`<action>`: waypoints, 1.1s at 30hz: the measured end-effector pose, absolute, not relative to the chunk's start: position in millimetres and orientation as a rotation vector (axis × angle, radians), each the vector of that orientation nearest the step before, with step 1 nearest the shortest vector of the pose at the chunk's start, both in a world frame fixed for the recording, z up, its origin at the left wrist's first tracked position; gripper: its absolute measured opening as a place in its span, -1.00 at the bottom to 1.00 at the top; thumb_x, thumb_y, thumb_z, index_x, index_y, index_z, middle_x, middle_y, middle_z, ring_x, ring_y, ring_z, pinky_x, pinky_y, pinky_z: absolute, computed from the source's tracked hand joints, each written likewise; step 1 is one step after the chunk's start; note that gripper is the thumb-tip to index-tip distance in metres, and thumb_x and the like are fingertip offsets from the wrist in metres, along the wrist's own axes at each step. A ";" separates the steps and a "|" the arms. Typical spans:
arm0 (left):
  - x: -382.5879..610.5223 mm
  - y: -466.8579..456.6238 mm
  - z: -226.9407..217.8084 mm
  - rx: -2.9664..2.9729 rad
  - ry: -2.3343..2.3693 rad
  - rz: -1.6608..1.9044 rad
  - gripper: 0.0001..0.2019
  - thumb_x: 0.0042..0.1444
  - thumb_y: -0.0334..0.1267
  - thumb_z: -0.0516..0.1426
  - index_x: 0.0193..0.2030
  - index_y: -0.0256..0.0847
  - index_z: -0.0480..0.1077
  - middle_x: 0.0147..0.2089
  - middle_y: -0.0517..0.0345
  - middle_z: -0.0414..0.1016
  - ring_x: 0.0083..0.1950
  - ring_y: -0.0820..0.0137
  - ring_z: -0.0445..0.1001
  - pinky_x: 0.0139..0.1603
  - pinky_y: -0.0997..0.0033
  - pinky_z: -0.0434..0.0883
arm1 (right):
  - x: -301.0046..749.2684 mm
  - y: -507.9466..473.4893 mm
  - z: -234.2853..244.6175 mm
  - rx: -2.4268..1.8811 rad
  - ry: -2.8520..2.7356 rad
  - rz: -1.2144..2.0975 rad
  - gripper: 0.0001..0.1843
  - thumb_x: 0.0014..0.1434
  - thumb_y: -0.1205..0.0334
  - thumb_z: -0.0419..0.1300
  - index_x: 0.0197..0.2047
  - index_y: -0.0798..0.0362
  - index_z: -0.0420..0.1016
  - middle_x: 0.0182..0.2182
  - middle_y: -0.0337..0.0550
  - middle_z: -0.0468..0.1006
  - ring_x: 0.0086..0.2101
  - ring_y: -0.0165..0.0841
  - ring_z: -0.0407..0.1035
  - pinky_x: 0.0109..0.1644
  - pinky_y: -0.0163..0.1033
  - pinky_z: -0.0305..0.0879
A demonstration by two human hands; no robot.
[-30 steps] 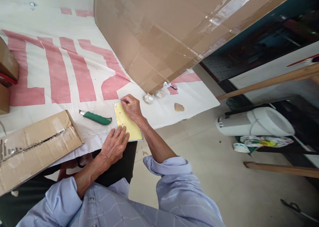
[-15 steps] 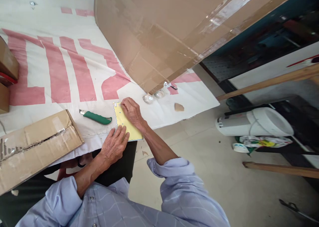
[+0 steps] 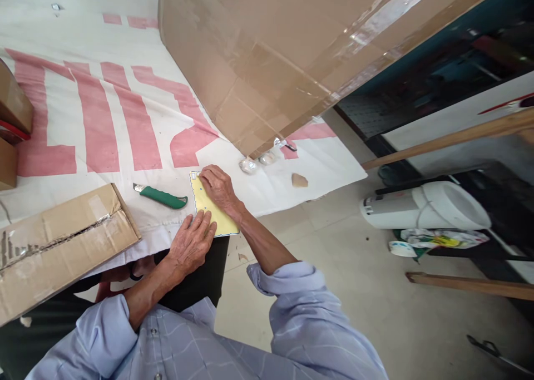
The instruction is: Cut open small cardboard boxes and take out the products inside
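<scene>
A yellow sheet [image 3: 226, 224] with a dark wavy border and small blue dots lies at the front edge of the cloth-covered table. My left hand [image 3: 192, 238] rests on its lower left part, fingers stretched out flat. At the sheet's upper left corner, my right hand [image 3: 217, 188] has its fingers curled and pressed together; what is between the fingertips, if anything, is hidden. Just left of the sheet lies a green utility knife [image 3: 164, 197], its blade tip pointing left.
A big taped cardboard box [image 3: 250, 57] stands behind my hands. A flattened carton [image 3: 62, 246] lies at left. Wrapped lumps [image 3: 248, 166] and a brown scrap [image 3: 299, 180] sit to the right. Beyond the table are a white bucket [image 3: 425, 205] and wooden bars [image 3: 467, 284].
My right hand has shifted slightly left along the sheet's upper corner. My left hand, the sheet and the knife stay where they were.
</scene>
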State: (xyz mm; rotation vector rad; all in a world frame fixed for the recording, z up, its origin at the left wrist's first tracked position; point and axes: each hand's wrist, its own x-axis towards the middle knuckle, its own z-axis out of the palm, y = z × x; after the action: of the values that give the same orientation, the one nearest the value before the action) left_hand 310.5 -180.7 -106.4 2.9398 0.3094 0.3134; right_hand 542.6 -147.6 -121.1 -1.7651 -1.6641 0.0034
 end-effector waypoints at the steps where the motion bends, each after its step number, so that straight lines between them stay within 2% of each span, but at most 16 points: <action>1: 310.5 -180.7 -106.4 2.942 0.308 0.314 -0.50 0.42 -0.46 0.06 0.45 -0.41 0.43 0.56 -0.36 0.41 0.59 -0.09 0.37 0.47 -0.08 0.39 | 542.5 -149.6 -120.8 -1.760 -1.678 0.021 -0.70 0.51 0.27 0.05 -0.26 -0.06 0.51 -0.19 0.01 0.61 -0.11 -0.15 0.48 0.08 0.00 0.47; 7: 310.7 -180.7 -105.5 2.924 0.312 0.263 -0.49 0.43 -0.45 0.05 0.48 -0.40 0.40 0.58 -0.35 0.38 0.61 -0.08 0.34 0.49 -0.09 0.36 | 545.7 -155.6 -119.0 -1.712 -1.733 0.032 -0.75 0.49 0.32 0.11 -0.20 -0.04 0.58 -0.18 -0.01 0.65 -0.10 -0.15 0.51 0.09 0.02 0.50; 24: 310.8 -180.7 -107.7 2.898 0.322 0.274 -0.48 0.42 -0.45 0.04 0.48 -0.36 0.41 0.58 -0.35 0.37 0.62 -0.05 0.31 0.51 -0.10 0.33 | 550.2 -149.4 -118.9 -1.778 -1.785 -0.010 -0.68 0.53 0.30 0.09 -0.19 -0.03 0.66 -0.17 0.00 0.64 -0.10 -0.15 0.49 0.11 0.02 0.48; 33: 310.8 -180.8 -107.8 2.902 0.314 0.269 -0.47 0.40 -0.46 0.06 0.47 -0.39 0.41 0.59 -0.36 0.37 0.62 -0.07 0.32 0.52 -0.09 0.33 | 545.4 -154.4 -111.2 -1.890 -1.902 -0.007 -0.57 0.62 0.17 -0.01 -0.13 0.00 0.67 0.05 0.08 0.67 -0.01 -0.11 0.45 0.18 0.05 0.43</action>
State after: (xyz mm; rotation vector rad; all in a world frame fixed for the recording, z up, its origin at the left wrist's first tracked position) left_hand 310.8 -180.8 -107.8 2.9025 0.3144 0.2686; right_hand 545.4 -154.4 -111.2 -1.8898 -1.9024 -0.0072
